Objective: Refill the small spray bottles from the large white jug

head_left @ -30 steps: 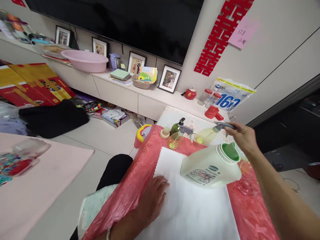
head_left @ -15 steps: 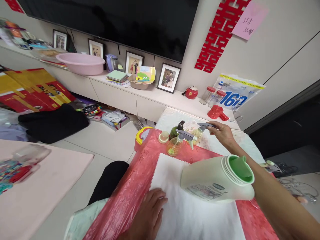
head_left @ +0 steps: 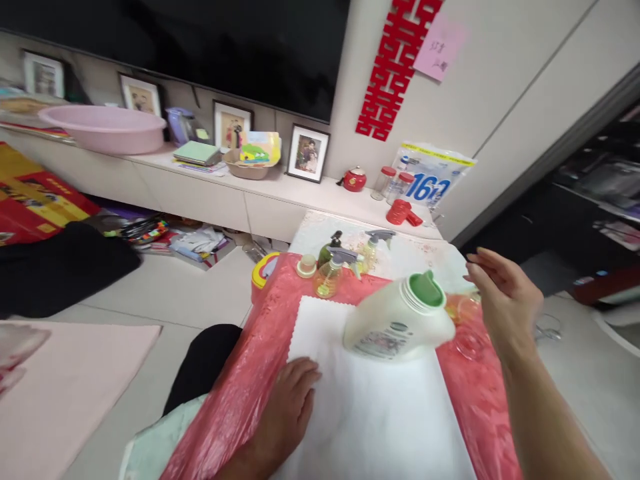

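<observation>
My left hand (head_left: pixel 295 400) lies flat on the left edge of a white scallop-edged sheet (head_left: pixel 370 413), fingers stretched out, holding nothing. My right hand (head_left: pixel 507 303) is raised over the right side of the table, thumb and fingers apart, with nothing visible in it. Between them, a pale green jug-like bottle (head_left: pixel 395 327) stands uncapped on the sheet, its green pouring spout showing. Behind it are a clear spray bottle (head_left: pixel 327 280) with a little yellowish liquid, a second spray bottle (head_left: pixel 371 253), a dark green pump bottle (head_left: pixel 325 257) and a pale cap (head_left: pixel 307 265).
Red plastic film (head_left: pixel 245 380) covers the near table. An orange-tinted clear container (head_left: pixel 465 307) stands at its right. Along the back, a cabinet holds a pink basin (head_left: pixel 113 130), picture frames, a red pot (head_left: pixel 355 179) and lidded jars (head_left: pixel 384 183). A pink table (head_left: pixel 90 380) is at left.
My right hand has let go of the rear spray bottle, which stays standing, and has moved right and nearer. My left hand stays on the sheet. The view has turned right.
</observation>
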Action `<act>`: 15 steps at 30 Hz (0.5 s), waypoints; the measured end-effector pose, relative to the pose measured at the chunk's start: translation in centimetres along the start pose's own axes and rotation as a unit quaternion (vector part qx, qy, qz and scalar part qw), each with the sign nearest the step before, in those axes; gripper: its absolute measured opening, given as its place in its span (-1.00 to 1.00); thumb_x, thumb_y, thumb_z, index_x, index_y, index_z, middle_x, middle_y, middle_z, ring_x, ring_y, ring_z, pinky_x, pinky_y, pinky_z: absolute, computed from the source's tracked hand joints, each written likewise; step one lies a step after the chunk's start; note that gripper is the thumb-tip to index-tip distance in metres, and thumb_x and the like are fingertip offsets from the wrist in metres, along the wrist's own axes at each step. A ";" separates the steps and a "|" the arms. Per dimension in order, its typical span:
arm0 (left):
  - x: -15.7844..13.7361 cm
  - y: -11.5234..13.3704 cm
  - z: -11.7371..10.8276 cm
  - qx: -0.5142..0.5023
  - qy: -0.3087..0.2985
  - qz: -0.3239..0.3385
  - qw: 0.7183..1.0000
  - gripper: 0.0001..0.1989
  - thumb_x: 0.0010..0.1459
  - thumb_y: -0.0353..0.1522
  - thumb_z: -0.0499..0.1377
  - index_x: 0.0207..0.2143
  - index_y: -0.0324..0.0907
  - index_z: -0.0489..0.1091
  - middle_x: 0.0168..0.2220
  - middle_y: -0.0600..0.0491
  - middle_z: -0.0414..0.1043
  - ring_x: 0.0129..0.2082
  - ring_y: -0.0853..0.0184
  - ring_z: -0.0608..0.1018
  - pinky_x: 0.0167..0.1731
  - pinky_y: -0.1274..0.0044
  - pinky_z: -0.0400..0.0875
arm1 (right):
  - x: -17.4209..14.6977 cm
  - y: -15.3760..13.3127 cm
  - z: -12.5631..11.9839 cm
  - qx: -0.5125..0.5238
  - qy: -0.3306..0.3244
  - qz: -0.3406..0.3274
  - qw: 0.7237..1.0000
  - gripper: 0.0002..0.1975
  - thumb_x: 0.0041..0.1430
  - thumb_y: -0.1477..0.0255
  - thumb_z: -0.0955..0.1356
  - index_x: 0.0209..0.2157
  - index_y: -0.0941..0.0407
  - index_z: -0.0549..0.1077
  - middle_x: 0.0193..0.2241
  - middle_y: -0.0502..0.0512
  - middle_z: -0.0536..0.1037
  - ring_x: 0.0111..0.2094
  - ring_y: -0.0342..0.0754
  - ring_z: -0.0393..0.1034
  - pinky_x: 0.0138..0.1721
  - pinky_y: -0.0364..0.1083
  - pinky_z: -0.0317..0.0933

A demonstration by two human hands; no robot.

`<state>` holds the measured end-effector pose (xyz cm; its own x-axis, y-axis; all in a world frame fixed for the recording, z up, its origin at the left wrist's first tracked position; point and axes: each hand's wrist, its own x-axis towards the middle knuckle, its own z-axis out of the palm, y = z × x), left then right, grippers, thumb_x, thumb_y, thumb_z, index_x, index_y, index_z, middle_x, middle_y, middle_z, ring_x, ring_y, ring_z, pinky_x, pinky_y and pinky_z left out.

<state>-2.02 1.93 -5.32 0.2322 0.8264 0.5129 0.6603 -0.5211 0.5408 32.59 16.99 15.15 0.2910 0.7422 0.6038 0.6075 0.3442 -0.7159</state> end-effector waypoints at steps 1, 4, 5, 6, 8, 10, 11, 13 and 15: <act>0.0 -0.1 0.0 -0.002 0.006 0.003 1.000 -0.70 0.26 -0.52 0.05 -0.03 -0.10 0.43 -0.03 -0.04 0.57 0.00 0.19 0.57 0.03 0.30 0.51 | -2.4 -0.2 -1.5 0.021 0.060 0.002 0.998 -0.40 0.17 0.07 0.47 0.11 0.16 0.47 -0.06 0.17 0.48 -0.06 -0.01 0.43 0.03 0.01 0.38; 0.2 -0.6 0.1 -0.006 0.016 0.016 1.000 -0.72 0.29 -0.49 0.05 -0.03 -0.09 0.44 -0.05 -0.03 0.57 -0.01 0.20 0.57 0.02 0.31 0.51 | -9.2 0.5 -5.1 0.014 0.209 0.046 0.977 -0.38 0.08 0.04 0.51 -0.03 0.24 0.49 -0.11 0.19 0.48 -0.11 -0.04 0.42 0.02 -0.02 0.36; 0.3 -0.7 0.1 -0.008 0.016 0.020 1.000 -0.73 0.30 -0.48 0.05 -0.04 -0.10 0.45 -0.05 -0.03 0.57 -0.01 0.20 0.57 0.01 0.32 0.51 | -11.0 1.3 -6.1 0.001 0.231 0.067 0.971 -0.35 0.08 0.02 0.50 -0.01 0.26 0.48 -0.11 0.20 0.47 -0.11 -0.03 0.41 0.03 -0.01 0.36; 0.3 -0.8 0.1 -0.010 0.015 0.022 1.000 -0.74 0.30 -0.47 0.05 -0.05 -0.10 0.46 -0.06 -0.03 0.57 -0.02 0.20 0.57 0.00 0.32 0.52 | -12.6 2.3 -7.0 -0.014 0.245 0.093 0.965 -0.32 0.08 0.01 0.48 0.02 0.28 0.46 -0.12 0.21 0.47 -0.10 -0.02 0.41 0.05 0.02 0.34; 0.4 -0.9 0.1 -0.014 0.010 0.020 1.000 -0.75 0.30 -0.45 0.05 -0.09 -0.10 0.48 -0.07 -0.03 0.57 -0.03 0.20 0.58 -0.01 0.32 0.52 | -14.8 4.7 -8.5 -0.045 0.250 0.151 0.955 -0.23 0.05 0.02 0.49 0.10 0.31 0.43 -0.08 0.24 0.45 -0.07 0.03 0.39 0.12 0.10 0.29; 0.3 -1.0 0.1 -0.019 0.005 0.016 1.000 -0.76 0.30 -0.43 0.05 -0.10 -0.10 0.50 -0.07 -0.03 0.57 -0.04 0.20 0.58 -0.02 0.32 0.52 | -15.7 7.5 -9.5 -0.066 0.225 0.210 0.949 -0.12 0.01 0.05 0.53 0.22 0.30 0.35 0.03 0.27 0.40 0.02 0.10 0.35 0.16 0.16 0.26; 0.3 -1.1 0.1 -0.021 0.003 0.014 1.000 -0.76 0.30 -0.43 0.05 -0.11 -0.10 0.50 -0.07 -0.03 0.57 -0.04 0.20 0.57 -0.01 0.31 0.52 | -15.8 8.8 -9.8 -0.073 0.206 0.235 0.947 -0.08 0.00 0.08 0.54 0.28 0.27 0.30 0.09 0.28 0.36 0.08 0.13 0.31 0.17 0.19 0.25; 0.3 -1.1 0.1 -0.023 0.001 0.011 1.000 -0.76 0.30 -0.42 0.05 -0.11 -0.11 0.50 -0.07 -0.03 0.57 -0.03 0.19 0.57 -0.01 0.30 0.52 | -15.3 11.3 -9.8 -0.084 0.166 0.274 0.944 -0.06 0.08 0.17 0.56 0.36 0.20 0.18 0.18 0.30 0.26 0.15 0.16 0.25 0.20 0.21 0.24; 0.3 -1.2 0.1 -0.023 0.000 0.011 1.000 -0.75 0.30 -0.42 0.05 -0.12 -0.11 0.51 -0.07 -0.03 0.57 -0.03 0.19 0.57 -0.01 0.30 0.52 | -14.3 13.3 -9.3 -0.090 0.137 0.294 0.942 -0.18 0.25 0.23 0.49 0.39 0.16 0.12 0.23 0.30 0.17 0.19 0.16 0.20 0.23 0.22 0.20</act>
<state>-2.62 2.84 -5.89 0.2460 0.8142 0.5259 0.6215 -0.5488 0.5590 43.34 5.61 0.25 0.7808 0.5892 0.2080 0.3910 -0.2010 -0.8982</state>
